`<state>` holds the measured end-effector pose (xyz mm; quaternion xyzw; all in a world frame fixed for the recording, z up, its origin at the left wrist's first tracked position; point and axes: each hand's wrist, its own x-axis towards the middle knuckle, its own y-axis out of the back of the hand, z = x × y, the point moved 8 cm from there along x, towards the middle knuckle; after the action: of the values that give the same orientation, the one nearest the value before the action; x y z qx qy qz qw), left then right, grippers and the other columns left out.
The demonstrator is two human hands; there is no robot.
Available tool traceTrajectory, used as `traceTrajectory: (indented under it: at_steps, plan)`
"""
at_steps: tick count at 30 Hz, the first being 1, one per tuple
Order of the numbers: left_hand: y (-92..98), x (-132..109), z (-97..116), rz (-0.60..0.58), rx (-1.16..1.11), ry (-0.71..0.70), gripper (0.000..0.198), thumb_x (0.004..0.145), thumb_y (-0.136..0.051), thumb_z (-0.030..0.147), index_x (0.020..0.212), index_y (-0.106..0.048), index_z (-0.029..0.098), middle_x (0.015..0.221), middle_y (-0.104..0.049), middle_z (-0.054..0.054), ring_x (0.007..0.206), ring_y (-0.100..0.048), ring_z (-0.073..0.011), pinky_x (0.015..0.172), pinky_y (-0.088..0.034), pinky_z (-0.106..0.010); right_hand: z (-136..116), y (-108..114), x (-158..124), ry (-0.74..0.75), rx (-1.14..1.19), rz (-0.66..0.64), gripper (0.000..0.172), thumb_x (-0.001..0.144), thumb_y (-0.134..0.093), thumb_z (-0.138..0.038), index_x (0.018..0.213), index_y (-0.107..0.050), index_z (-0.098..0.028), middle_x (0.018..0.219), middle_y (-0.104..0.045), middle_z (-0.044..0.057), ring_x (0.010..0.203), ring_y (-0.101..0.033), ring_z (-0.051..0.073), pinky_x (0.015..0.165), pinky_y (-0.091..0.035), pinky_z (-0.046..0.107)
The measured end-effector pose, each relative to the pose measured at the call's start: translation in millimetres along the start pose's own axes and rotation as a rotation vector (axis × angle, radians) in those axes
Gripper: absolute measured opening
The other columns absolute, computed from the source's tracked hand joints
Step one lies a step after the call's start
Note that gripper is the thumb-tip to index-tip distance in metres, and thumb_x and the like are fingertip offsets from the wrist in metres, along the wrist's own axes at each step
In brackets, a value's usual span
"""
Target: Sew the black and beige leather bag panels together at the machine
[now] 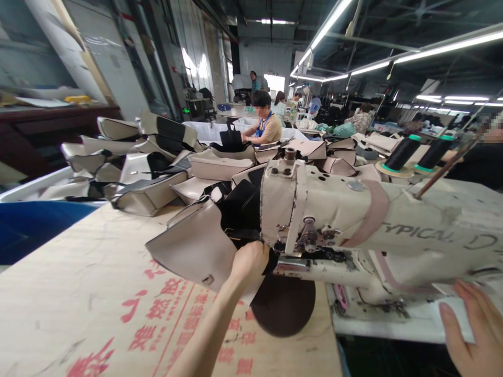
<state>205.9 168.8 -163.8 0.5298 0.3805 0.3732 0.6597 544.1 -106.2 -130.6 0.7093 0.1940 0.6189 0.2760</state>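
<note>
In the head view, the left hand (249, 260) grips the beige bag piece (196, 248) at frame centre, feeding it under the sewing machine (353, 220). The right hand (473, 330) rests open at lower right on the machine base, holding nothing. This looks like the stitching step; next, steady guidance of the piece is needed.

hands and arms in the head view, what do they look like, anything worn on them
Both are bare. The left hand shows a long forearm with no sleeve, glove, watch or ring. The right hand shows only fingers and palm at the frame edge, ungloved, with short plain nails.
</note>
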Motion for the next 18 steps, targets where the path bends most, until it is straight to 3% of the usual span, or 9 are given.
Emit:
traceTrajectory:
  at_steps: [6,14,18]
  plan:
    - [0.3,1.6,3.1,0.002,0.020,-0.042,0.030,0.085,-0.034,0.014,0.086,-0.064,0.010,0.084,-0.066,-0.016,0.081,-0.064,-0.0252,0.066,-0.046,-0.030,7.7,-6.1,-4.9,-0.036,-0.042,0.054,0.051,0.083,-0.050,-0.035,0.127,-0.045,-0.009,0.120,-0.051,0.017,0.116,-0.045,0.034,0.098,-0.035,0.048]
    - [-2.1,-4.7,3.0,0.013,0.053,-0.034,0.033,0.087,-0.030,0.015,0.091,-0.062,0.010,0.082,-0.065,-0.015,0.079,-0.064,-0.0253,0.067,-0.048,-0.032,-0.2,-31.8,-51.5,-0.058,-0.140,0.130,0.050,0.082,-0.053,-0.034,0.127,-0.045,-0.013,0.116,-0.055,0.015,0.110,-0.050,0.036,0.087,-0.045,0.047]
    - [4.5,-9.4,3.5,0.033,0.069,-0.007,0.037,0.090,-0.025,0.018,0.095,-0.061,0.010,0.077,-0.064,-0.015,0.073,-0.065,-0.0246,0.063,-0.048,-0.033,11.6,-14.1,-22.7,-0.029,-0.057,0.116,0.045,0.081,-0.051,-0.040,0.116,-0.054,-0.013,0.110,-0.059,0.013,0.104,-0.055,0.033,0.089,-0.043,0.046]
